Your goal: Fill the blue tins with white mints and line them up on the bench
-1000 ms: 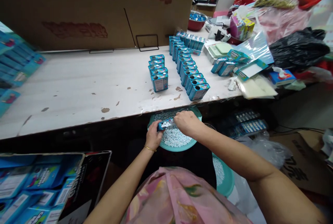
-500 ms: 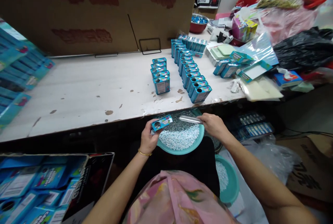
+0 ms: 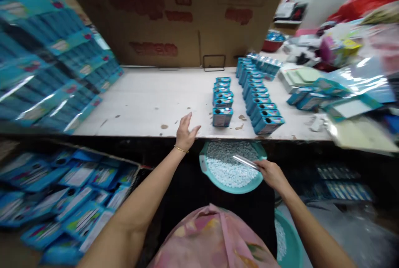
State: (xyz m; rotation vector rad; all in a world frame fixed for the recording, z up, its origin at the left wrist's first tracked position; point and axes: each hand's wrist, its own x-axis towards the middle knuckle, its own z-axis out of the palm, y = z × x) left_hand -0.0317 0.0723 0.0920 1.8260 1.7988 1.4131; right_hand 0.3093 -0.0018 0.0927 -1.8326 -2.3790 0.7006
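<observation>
My left hand (image 3: 186, 134) is over the front edge of the white tabletop (image 3: 143, 106), its fingers and thumb spread and nothing in them. To its right stands a small blue carton (image 3: 222, 117) with a round hole in its top, just in front of a short row of similar cartons (image 3: 222, 93). My right hand (image 3: 272, 173) grips a narrow silver scoop (image 3: 246, 162) by one end. The scoop's other end hangs over a turquoise basin (image 3: 209, 170) holding small white pellets (image 3: 232, 172).
A longer row of blue cartons (image 3: 260, 104) stands further right. Wrapped carton stacks (image 3: 46, 64) rise at the left, above a box of loose blue cartons (image 3: 71, 193). A big cardboard box (image 3: 187, 23) stands at the back. Another turquoise basin (image 3: 293, 239) sits low at right.
My left hand has let go of the blue carton, which now stands on the table before the short row, and has opened. The view has swung left. My right hand still grips the scoop.
</observation>
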